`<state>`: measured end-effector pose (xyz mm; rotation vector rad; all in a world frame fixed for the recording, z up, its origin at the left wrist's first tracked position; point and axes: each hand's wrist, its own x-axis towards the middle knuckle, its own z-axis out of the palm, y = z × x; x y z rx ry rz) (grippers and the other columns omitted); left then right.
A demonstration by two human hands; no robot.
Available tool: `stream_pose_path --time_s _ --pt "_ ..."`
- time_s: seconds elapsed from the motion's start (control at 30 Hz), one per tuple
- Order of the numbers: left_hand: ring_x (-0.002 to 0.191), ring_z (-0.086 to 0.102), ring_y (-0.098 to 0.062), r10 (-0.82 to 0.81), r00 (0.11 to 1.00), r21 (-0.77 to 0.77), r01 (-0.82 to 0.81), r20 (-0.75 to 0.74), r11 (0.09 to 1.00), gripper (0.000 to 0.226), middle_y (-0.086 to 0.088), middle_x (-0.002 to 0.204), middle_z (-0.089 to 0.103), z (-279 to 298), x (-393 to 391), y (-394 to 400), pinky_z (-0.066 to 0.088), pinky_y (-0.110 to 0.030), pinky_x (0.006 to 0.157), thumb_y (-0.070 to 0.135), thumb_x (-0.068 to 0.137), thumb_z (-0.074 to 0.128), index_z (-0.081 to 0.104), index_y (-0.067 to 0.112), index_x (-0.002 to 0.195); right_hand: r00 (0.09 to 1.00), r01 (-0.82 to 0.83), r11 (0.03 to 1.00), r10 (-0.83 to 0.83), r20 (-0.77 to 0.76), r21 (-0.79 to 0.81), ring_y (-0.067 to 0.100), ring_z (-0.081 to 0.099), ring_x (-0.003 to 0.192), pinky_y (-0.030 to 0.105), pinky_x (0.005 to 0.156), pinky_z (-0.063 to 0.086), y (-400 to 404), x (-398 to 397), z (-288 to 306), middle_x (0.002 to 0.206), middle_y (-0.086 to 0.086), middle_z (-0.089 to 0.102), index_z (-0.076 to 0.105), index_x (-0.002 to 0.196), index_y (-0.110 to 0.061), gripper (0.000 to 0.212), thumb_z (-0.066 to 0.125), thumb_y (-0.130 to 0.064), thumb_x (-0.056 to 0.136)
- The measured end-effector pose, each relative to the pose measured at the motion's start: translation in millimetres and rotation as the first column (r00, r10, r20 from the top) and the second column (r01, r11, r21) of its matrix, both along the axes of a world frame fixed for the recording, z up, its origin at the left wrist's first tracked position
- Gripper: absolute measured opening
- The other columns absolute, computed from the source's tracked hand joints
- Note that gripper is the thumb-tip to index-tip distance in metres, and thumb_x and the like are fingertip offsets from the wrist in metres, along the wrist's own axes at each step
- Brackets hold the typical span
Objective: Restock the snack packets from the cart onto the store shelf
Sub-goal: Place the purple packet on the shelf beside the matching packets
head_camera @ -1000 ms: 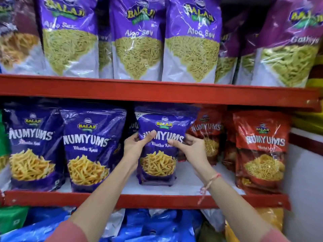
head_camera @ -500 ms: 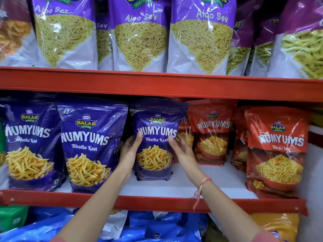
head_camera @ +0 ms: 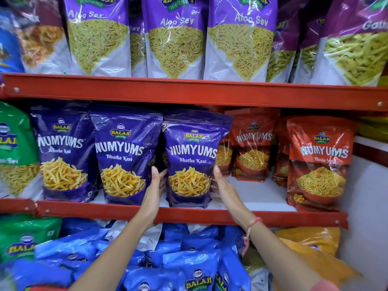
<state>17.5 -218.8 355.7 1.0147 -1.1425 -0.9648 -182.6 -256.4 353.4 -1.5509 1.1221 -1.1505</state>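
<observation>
A purple Numyums Bhatha Kani packet (head_camera: pixel 193 156) stands upright on the middle red shelf (head_camera: pixel 189 217), near its front edge. My left hand (head_camera: pixel 156 185) presses against its lower left side, thumb in front and fingers tucked behind. My right hand (head_camera: pixel 223 189) holds the lower right side the same way. Two matching purple packets (head_camera: pixel 123 156) stand to the left, the nearer one almost touching. The cart is out of view.
Red Numyums packets (head_camera: pixel 319 160) fill the shelf's right part, with bare white shelf floor (head_camera: pixel 258 192) between them and my right hand. Aloo Sev packets (head_camera: pixel 174 38) line the upper shelf. Blue packets (head_camera: pixel 168 259) lie below. A white wall (head_camera: pixel 365 206) is at the right.
The purple packet has come forward to the shelf's front edge. Both hands slid from its front face down to its lower sides. The view moved closer.
</observation>
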Motion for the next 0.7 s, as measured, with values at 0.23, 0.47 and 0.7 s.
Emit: stream_pose_path --time_s 0.23,0.47,0.7 --pt "0.131 0.036 -0.011 -0.03 0.999 -0.002 0.03 0.023 1.0 0.066 -0.007 0.15 0.038 -2 1 31 0.024 -0.023 0.106 0.051 0.096 0.01 0.031 0.012 0.144 0.997 -0.011 0.999 0.007 -0.076 -0.053 0.015 0.038 0.141 0.043 0.12 0.029 32 -5 0 0.154 -0.007 0.042 0.039 0.146 -0.033 0.1 0.03 -0.094 0.067" --pt "0.127 0.05 -0.011 0.081 0.991 -0.132 -0.067 0.107 0.989 0.057 0.002 0.132 0.059 -42 -16 74 0.036 -0.031 0.111 0.068 0.081 0.037 0.057 0.033 0.121 0.993 0.104 0.976 -0.091 0.076 -0.19 -0.005 0.054 0.122 0.021 0.105 0.038 99 -33 -40 0.132 -0.016 0.061 0.057 0.129 -0.034 0.066 0.058 -0.072 0.075" --pt "0.111 0.062 -0.011 -0.075 0.982 0.003 0.076 0.174 0.997 0.042 0.0 0.113 0.07 -131 -58 111 0.045 -0.025 0.097 0.058 0.081 0.053 0.067 0.027 0.106 0.962 0.27 0.963 -0.27 -0.032 0.006 0.009 0.06 0.12 0.041 0.103 0.049 178 -110 -154 0.125 -0.01 0.067 0.064 0.113 -0.043 0.053 0.067 -0.073 0.069"
